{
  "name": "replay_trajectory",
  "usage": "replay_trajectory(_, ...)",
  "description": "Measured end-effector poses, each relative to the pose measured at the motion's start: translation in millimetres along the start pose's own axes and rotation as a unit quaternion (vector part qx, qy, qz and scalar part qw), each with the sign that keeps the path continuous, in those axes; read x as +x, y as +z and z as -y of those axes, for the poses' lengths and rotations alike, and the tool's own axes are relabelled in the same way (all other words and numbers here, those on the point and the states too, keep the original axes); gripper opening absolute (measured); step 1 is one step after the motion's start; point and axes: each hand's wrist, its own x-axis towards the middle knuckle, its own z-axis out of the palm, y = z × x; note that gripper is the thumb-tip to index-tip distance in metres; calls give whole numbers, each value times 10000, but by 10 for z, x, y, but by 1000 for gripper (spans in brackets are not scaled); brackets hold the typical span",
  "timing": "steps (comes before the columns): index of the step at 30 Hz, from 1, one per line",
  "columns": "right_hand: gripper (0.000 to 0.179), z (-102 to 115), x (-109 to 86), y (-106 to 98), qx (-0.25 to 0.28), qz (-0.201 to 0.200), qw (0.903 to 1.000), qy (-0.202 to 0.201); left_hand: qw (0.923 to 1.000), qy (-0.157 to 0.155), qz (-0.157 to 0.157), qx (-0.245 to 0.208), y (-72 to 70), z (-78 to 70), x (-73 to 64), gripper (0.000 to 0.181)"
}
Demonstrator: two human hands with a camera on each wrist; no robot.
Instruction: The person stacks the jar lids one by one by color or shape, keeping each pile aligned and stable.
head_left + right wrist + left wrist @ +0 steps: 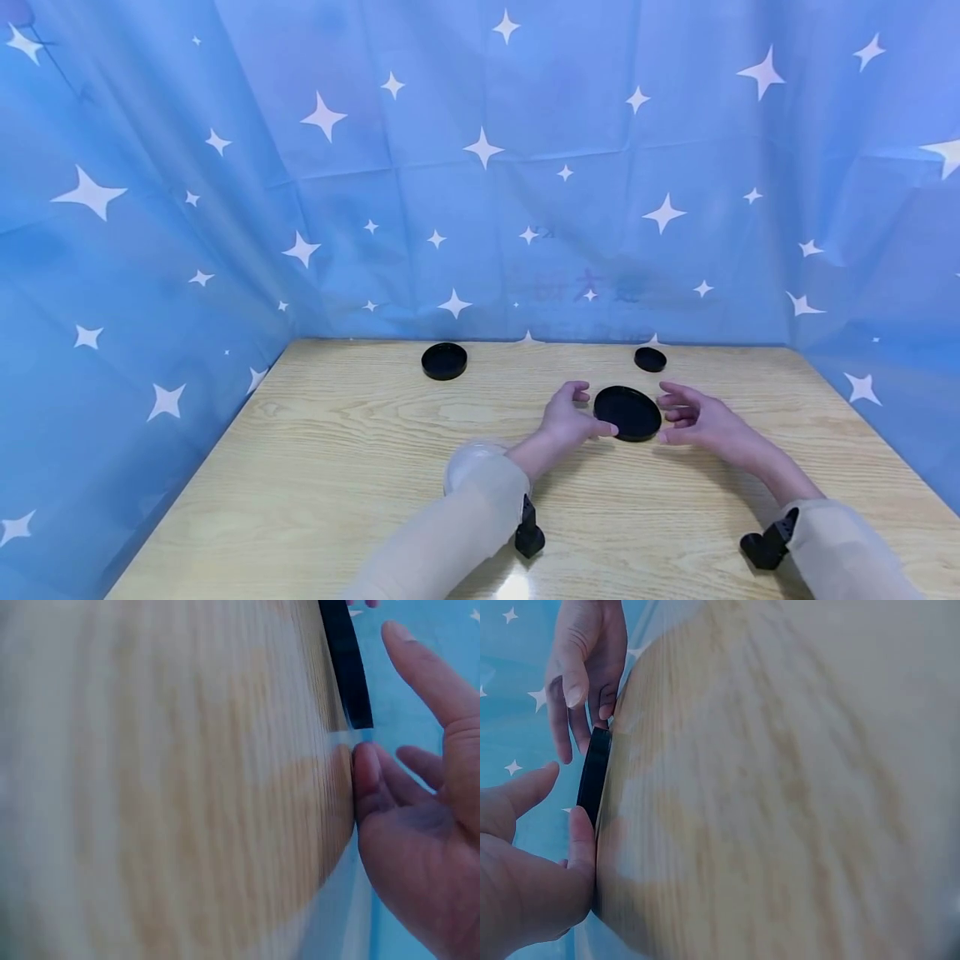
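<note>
A round, shallow black dish lies on the wooden table between both hands, the largest of three such dishes. On its left side is my left hand, fingers loosely spread, with the thumb tip overlapping the near rim in the head view. The right hand stands just off the right side, its fingers bent loosely and holding nothing. In the left wrist view the dish appears edge-on, low on the tabletop. A gap shows between the dish and the right hand's fingers in the right wrist view.
At the table's far edge sit a medium black dish on the left and a small one on the right. A pale, see-through round object is partly hidden by the left forearm. Blue star-patterned cloth encloses the back and sides.
</note>
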Motion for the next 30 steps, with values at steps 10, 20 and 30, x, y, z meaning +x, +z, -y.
replay_trajectory(10,88,-9,68,7,-308,391,9987,-93,9998,57,-180,-49,95,30,32,76)
replay_trajectory(20,83,10,77,17,-335,449,9983,-166,9998,38,-191,93,98,5,25,68)
replay_trajectory(30,78,-7,72,34,-169,405,9987,-239,9981,100,-294,535,91,-4,39,58)
